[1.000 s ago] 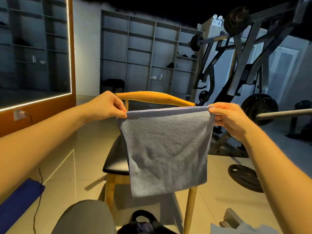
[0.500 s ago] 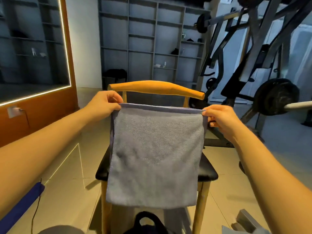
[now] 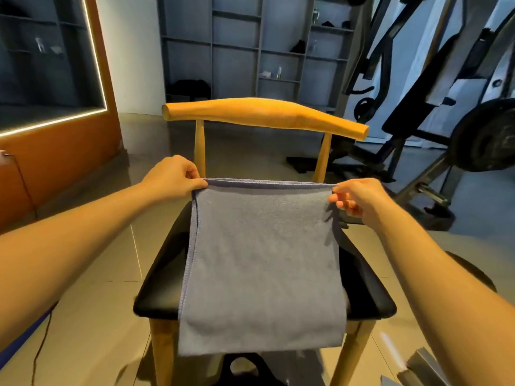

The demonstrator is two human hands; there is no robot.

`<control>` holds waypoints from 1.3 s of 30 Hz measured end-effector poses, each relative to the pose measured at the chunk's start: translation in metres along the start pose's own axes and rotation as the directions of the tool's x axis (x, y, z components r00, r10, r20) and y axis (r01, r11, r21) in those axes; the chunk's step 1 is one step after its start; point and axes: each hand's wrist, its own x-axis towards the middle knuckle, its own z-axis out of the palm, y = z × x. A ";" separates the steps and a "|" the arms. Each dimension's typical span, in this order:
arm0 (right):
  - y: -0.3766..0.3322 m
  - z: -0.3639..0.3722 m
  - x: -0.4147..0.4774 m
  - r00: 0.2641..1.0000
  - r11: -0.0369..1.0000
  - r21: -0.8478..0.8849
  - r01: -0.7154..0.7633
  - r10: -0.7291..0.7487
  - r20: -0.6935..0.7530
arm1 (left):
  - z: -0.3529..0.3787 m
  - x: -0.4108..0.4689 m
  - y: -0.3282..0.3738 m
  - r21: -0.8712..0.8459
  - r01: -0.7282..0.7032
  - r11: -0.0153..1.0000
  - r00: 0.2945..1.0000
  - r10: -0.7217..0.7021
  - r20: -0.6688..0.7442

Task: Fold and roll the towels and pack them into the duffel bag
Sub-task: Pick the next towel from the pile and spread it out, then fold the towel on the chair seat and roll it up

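Note:
A grey-blue towel (image 3: 262,263), folded double, stretches between my hands and lies down over the black seat of a wooden chair (image 3: 156,291), its lower edge hanging past the seat's front. My left hand (image 3: 174,175) pinches the towel's far left corner. My right hand (image 3: 355,197) pinches the far right corner. Below the chair's front edge, the black handle of the duffel bag (image 3: 245,367) shows at the bottom of the frame; the rest of the bag is hidden.
The chair's curved wooden backrest (image 3: 264,114) rises just beyond my hands. A weight rack with plates (image 3: 485,135) stands to the right. Grey shelving (image 3: 237,45) lines the far wall. A grey item (image 3: 423,366) lies at the bottom right, a blue mat (image 3: 25,332) at the bottom left.
Both hands have lowered the towel from hanging in the air down toward the chair seat. It now lies over the seat instead of dangling in front of it.

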 end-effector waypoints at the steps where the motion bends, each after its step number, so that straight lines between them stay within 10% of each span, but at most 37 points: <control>1: 0.003 0.004 0.010 0.999 0.999 -0.012 -0.031 0.031 0.012 | 0.005 0.007 -0.002 -0.030 0.004 1.000 1.000 -0.003 0.024; 17: 0.060 0.081 0.107 0.968 0.955 -0.204 -0.215 0.236 0.086 | 0.106 0.096 -0.049 0.103 0.174 0.979 0.928 -0.198 0.316; 24: 0.045 0.083 0.106 0.995 0.996 -0.055 0.064 -0.059 0.085 | 0.093 0.098 -0.041 -0.108 0.228 0.968 0.957 -0.243 -0.161; 39: 0.041 -0.008 -0.022 0.967 0.994 0.007 0.107 -0.106 0.233 | 0.020 -0.062 0.009 -0.255 -0.040 0.966 0.984 -0.006 -0.180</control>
